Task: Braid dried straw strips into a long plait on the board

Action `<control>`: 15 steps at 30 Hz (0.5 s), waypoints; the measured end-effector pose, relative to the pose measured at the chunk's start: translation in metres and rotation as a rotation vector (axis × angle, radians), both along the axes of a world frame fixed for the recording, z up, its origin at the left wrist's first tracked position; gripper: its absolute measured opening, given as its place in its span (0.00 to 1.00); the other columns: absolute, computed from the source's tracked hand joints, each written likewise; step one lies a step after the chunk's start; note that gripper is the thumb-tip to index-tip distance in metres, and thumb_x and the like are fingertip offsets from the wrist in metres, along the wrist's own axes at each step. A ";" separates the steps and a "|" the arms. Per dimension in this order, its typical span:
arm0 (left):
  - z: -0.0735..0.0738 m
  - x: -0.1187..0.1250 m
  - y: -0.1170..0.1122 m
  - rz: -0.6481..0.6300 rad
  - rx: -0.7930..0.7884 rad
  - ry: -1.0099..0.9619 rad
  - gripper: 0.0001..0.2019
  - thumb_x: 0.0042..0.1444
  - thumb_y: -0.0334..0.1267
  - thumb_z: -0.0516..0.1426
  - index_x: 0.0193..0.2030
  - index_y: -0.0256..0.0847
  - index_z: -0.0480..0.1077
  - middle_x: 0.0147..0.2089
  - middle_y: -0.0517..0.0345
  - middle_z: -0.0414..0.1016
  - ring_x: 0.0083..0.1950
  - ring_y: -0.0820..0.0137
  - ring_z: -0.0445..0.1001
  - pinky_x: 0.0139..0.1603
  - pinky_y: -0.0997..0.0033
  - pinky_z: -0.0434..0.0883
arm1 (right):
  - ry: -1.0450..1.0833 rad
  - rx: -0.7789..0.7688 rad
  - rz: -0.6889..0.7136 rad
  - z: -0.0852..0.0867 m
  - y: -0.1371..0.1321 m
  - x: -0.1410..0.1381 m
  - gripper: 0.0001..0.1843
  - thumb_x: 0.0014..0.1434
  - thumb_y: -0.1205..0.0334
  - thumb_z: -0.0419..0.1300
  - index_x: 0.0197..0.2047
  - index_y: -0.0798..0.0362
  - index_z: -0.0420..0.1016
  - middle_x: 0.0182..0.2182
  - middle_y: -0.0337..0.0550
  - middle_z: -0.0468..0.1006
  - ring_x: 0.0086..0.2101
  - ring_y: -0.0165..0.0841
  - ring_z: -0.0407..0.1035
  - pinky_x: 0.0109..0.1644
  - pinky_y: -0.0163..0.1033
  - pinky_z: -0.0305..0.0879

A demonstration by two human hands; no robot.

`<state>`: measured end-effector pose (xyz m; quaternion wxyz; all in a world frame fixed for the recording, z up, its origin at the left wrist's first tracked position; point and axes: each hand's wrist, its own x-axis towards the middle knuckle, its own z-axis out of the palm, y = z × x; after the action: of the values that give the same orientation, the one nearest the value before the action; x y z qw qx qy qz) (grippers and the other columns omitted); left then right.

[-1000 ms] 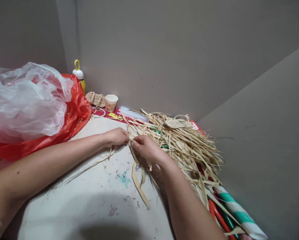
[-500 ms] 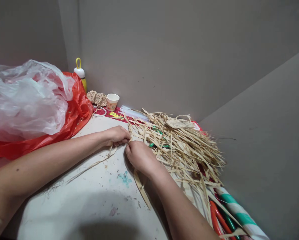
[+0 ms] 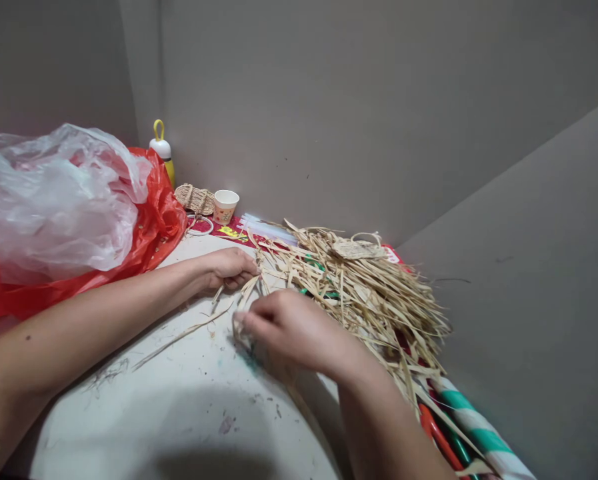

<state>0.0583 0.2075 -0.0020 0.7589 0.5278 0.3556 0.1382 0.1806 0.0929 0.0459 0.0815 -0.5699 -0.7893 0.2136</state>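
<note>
Away from the left hand point(image 3: 230, 268), the right hand point(image 3: 291, 327) has moved, fingers curled, its grip too blurred to tell. The left hand pinches straw point(image 3: 250, 287) over the table point(image 3: 173, 400), beside the heap point(image 3: 373, 287).

Smudged grey walls point(image 3: 299, 100) meet in angles — a stained white table point(image 3: 179, 413) below

Left grip point(image 3: 231, 265) pinching straw point(image 3: 249, 288), right grip point(image 3: 293, 327) (blurred) nearby, paper cup point(image 3: 225, 209)
</note>
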 end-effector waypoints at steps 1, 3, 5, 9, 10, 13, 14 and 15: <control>0.000 -0.001 0.001 -0.003 -0.003 -0.009 0.14 0.46 0.29 0.56 0.17 0.38 0.54 0.13 0.71 0.45 0.13 0.85 0.41 0.14 0.82 0.40 | 0.128 0.015 -0.098 0.001 0.005 0.007 0.24 0.59 0.51 0.49 0.19 0.56 0.69 0.16 0.40 0.71 0.18 0.27 0.61 0.22 0.32 0.53; 0.000 -0.002 0.003 -0.014 -0.012 -0.015 0.13 0.46 0.29 0.56 0.18 0.38 0.54 0.13 0.71 0.45 0.14 0.85 0.41 0.14 0.82 0.40 | 0.403 0.139 -0.367 -0.005 0.018 0.022 0.21 0.59 0.52 0.49 0.22 0.56 0.69 0.18 0.40 0.72 0.17 0.26 0.62 0.22 0.31 0.56; -0.001 -0.002 0.003 -0.034 -0.026 -0.019 0.13 0.46 0.30 0.57 0.19 0.38 0.54 0.14 0.71 0.46 0.14 0.85 0.41 0.14 0.83 0.41 | 0.551 0.169 -0.522 -0.016 0.032 0.032 0.15 0.56 0.54 0.54 0.26 0.56 0.69 0.23 0.41 0.75 0.15 0.24 0.62 0.20 0.31 0.56; -0.001 -0.001 0.002 -0.055 -0.013 -0.028 0.13 0.46 0.31 0.57 0.19 0.38 0.55 0.14 0.71 0.45 0.14 0.85 0.41 0.14 0.83 0.40 | 0.726 -0.122 -0.523 -0.041 0.049 0.038 0.13 0.55 0.55 0.55 0.27 0.57 0.69 0.25 0.42 0.76 0.12 0.21 0.57 0.15 0.28 0.49; -0.001 -0.001 0.002 -0.059 -0.002 -0.020 0.12 0.46 0.32 0.57 0.19 0.38 0.57 0.14 0.71 0.45 0.14 0.85 0.41 0.14 0.83 0.40 | 0.766 -0.187 -0.520 -0.044 0.051 0.037 0.13 0.55 0.55 0.55 0.27 0.57 0.69 0.23 0.42 0.75 0.12 0.20 0.56 0.14 0.28 0.46; 0.000 -0.002 0.000 -0.081 0.041 0.000 0.10 0.47 0.34 0.57 0.20 0.36 0.60 0.14 0.71 0.45 0.14 0.85 0.41 0.14 0.82 0.41 | 0.894 -0.350 -0.494 -0.048 0.052 0.034 0.13 0.54 0.55 0.56 0.26 0.57 0.68 0.22 0.41 0.75 0.11 0.19 0.52 0.13 0.27 0.41; 0.000 -0.002 0.000 -0.084 0.058 0.005 0.10 0.48 0.34 0.57 0.20 0.36 0.61 0.14 0.71 0.45 0.14 0.85 0.41 0.14 0.82 0.41 | 0.936 -0.396 -0.476 -0.049 0.052 0.034 0.13 0.53 0.54 0.57 0.26 0.57 0.67 0.22 0.41 0.75 0.11 0.18 0.52 0.13 0.27 0.40; 0.000 -0.002 -0.001 -0.081 0.075 0.008 0.10 0.48 0.34 0.56 0.20 0.36 0.61 0.14 0.71 0.46 0.14 0.84 0.42 0.14 0.82 0.42 | 0.971 -0.432 -0.458 -0.049 0.052 0.034 0.13 0.51 0.55 0.59 0.26 0.57 0.67 0.23 0.41 0.75 0.12 0.18 0.52 0.13 0.27 0.39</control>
<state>0.0565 0.2067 -0.0017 0.7421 0.5703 0.3316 0.1186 0.2147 0.1452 -0.0029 0.3603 -0.5666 -0.4564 0.5839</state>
